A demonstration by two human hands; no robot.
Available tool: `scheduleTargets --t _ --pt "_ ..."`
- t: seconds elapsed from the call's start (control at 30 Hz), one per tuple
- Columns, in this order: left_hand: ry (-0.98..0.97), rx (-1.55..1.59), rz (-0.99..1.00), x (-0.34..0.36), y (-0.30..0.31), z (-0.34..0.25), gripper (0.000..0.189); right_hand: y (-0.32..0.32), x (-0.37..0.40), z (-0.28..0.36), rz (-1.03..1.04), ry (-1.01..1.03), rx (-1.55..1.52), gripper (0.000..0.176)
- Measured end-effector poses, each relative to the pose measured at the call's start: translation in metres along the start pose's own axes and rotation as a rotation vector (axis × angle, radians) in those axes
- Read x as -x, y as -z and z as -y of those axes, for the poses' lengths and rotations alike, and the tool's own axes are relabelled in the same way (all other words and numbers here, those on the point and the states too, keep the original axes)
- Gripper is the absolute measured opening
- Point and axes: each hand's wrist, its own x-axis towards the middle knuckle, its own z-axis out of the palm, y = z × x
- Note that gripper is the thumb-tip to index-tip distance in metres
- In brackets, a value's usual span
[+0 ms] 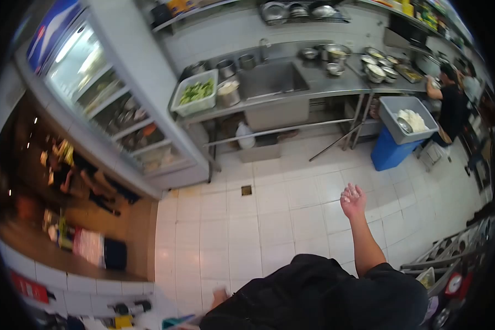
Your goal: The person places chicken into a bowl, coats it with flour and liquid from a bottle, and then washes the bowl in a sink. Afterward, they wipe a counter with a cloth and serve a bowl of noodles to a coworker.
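Observation:
My right hand [352, 201] is held out in front of me above the tiled floor, its fingers loosely curled and slightly apart. White, flour-like residue coats the fingers, and I see nothing held in them. Close to my body, at the bottom of the view, is my left hand [220, 297]; it is smeared by motion and partly hidden, so its fingers do not show clearly. Ahead and to the right, a grey tub [393, 118] with a white, dough-like mass [413, 121] and a metal bowl [405, 125] rests on a blue bin [388, 148].
A steel sink counter [335, 85] runs along the wall, with a white basin of greens [195, 94] at its left. A glass-door fridge [115, 104] stands to the left beside a doorway. A co-worker [451, 104] in black is at the right counter. Racks [451, 247] stand at lower right.

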Motion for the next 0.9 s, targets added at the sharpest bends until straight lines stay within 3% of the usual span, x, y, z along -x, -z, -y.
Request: scheduleTargets --t 0.07,0.17,0.43,0.57,0.6,0.67,0.73,0.77,0.8,0.83,0.87,0.9 --pt "0.155 0.344 0.19 -0.007 0.005 -0.019 0.028 0.012 -0.019 0.036 -0.053 0.062 -0.04 0.029" --pt "0.44 0.778 0.232 -0.046 0.06 -0.047 0.027 0.008 -0.046 0.072 -0.17 0.123 -0.084 0.025" --pt "0.458 0.998 0.199 -0.185 0.175 -0.076 0.028 -0.024 -0.147 0.088 -0.176 0.161 -0.123 0.023" --pt "0.42 0.915 0.238 -0.277 0.209 -0.063 0.03 -0.011 -0.196 0.097 -0.17 0.203 -0.174 0.027" --pt "0.4 0.865 0.243 -0.302 0.22 -0.055 0.03 -0.015 -0.205 0.103 -0.264 0.262 -0.212 0.028" --pt "0.199 0.555 0.199 -0.365 0.241 -0.034 0.031 -0.024 -0.223 0.125 -0.34 0.351 -0.258 0.026" --pt "-0.148 0.005 -0.025 -0.449 0.279 -0.023 0.032 -0.044 -0.248 0.154 -0.317 0.435 -0.206 0.026" --pt "-0.228 -0.178 -0.262 -0.5 0.308 -0.031 0.032 -0.052 -0.261 0.16 -0.299 0.491 -0.183 0.027" --pt "0.061 0.268 0.004 -0.568 0.34 -0.04 0.031 -0.062 -0.274 0.169 -0.246 0.52 -0.22 0.028" --pt "0.145 0.642 -0.019 -0.619 0.39 -0.07 0.026 -0.077 -0.286 0.173 -0.2 0.525 -0.223 0.025" --pt "0.062 1.078 -0.163 -0.642 0.454 -0.118 0.023 -0.091 -0.295 0.173 -0.154 0.534 -0.232 0.022" --pt "0.027 1.354 -0.185 -0.644 0.529 -0.177 0.023 -0.101 -0.304 0.17 -0.169 0.546 -0.251 0.022"
